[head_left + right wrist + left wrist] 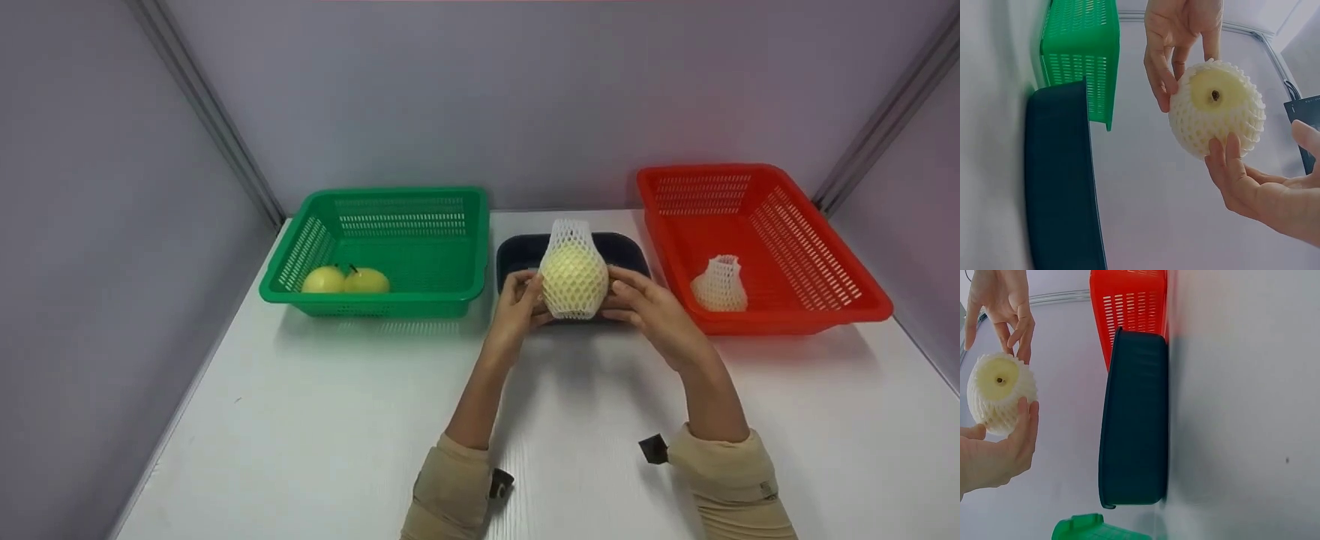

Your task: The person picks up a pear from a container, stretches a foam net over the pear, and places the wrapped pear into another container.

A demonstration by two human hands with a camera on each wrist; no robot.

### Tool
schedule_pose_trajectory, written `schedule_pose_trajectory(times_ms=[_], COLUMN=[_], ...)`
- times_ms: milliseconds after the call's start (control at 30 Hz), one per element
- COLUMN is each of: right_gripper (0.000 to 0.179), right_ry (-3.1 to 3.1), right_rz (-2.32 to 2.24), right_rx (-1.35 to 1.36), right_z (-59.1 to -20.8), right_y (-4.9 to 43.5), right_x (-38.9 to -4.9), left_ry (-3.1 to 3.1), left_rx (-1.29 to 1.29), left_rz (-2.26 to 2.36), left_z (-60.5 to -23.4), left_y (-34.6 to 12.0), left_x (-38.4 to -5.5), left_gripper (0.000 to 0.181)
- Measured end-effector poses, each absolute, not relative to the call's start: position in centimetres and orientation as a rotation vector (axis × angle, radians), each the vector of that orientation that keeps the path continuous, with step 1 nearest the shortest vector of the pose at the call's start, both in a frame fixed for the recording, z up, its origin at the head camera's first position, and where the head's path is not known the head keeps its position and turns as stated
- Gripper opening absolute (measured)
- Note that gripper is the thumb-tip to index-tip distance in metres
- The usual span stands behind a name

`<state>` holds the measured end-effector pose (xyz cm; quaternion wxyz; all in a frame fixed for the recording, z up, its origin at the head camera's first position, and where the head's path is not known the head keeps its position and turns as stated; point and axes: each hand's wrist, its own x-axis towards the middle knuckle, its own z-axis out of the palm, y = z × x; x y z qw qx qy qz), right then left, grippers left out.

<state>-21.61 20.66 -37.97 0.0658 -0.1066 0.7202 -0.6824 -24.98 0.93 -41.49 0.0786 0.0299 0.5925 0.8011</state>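
Observation:
A round yellow pear (574, 279) in a white foam net (570, 231) is held up over a dark blue tray (517, 251). The net's narrow end stands above the fruit; the pear's underside shows through the lower opening in both wrist views. My left hand (516, 306) grips its left side, thumb and fingers on the net (1002, 408). On the other side, my right hand (656, 311) touches the net with extended fingertips, its thumb apart from the fruit in the right wrist view.
At the left stands a green basket (375, 309) with two bare yellow pears (366, 280). A red basket (772, 324) at the right holds a whitish foam-netted item (721, 285). Behind them rises a grey wall (450, 97); a white table (337, 435) carries everything.

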Motion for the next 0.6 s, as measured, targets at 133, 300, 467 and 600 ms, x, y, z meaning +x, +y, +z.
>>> schedule_pose_trajectory(times_ms=[133, 300, 467, 600], right_gripper=[0.047, 0.046, 0.045, 0.044], right_ry=[2.201, 2.25, 2.273, 2.29], right_rz=[-2.093, -2.1, -2.086, -2.082], right_rx=[-0.345, -0.336, -0.31, -0.293], right_z=[-38.03, -37.89, -37.72, -37.61], right_y=[20.74, 20.81, 20.79, 20.75], right_x=[-21.45, -21.3, -21.11, -21.02], left_ry=[1.722, 1.652, 1.593, 1.559], left_rx=[0.144, 0.208, 0.266, 0.362], left_rz=[2.367, 2.336, 2.341, 2.335], left_z=[-41.52, -41.62, -41.69, -41.76], left_y=[0.83, 0.9, 0.96, 0.99], left_x=[-24.75, -24.64, -24.65, -24.71], left_gripper=[0.039, 0.042, 0.046, 0.047])
